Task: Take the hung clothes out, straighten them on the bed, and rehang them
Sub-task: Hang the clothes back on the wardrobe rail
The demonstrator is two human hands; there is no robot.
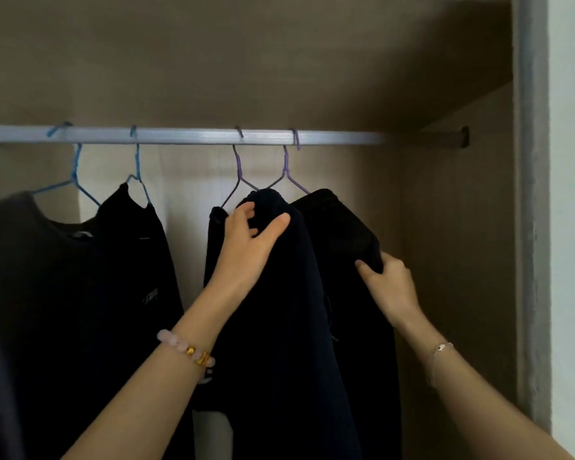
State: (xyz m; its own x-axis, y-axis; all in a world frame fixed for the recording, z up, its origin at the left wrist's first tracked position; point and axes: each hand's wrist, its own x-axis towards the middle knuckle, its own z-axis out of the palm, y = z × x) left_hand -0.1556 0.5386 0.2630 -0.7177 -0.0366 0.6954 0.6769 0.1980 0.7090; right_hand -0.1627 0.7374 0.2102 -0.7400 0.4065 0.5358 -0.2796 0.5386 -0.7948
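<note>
Several dark garments hang from a silver wardrobe rail (186, 136). My left hand (251, 239) grips the top of a dark navy garment (279, 327) on a purple hanger (238, 171). My right hand (390, 285) pinches the right shoulder edge of a black garment (339, 234) on a second purple hanger (287, 167) just behind. Left of them, two more dark tops (127, 260) hang on blue hangers (75, 175). The bed is out of view.
The wardrobe's brown side panel (455, 260) stands close to the right of my right hand, with the grey door frame (531, 227) beyond. A shelf underside (279, 44) runs above the rail. A gap of pale back wall (186, 194) separates the middle garments.
</note>
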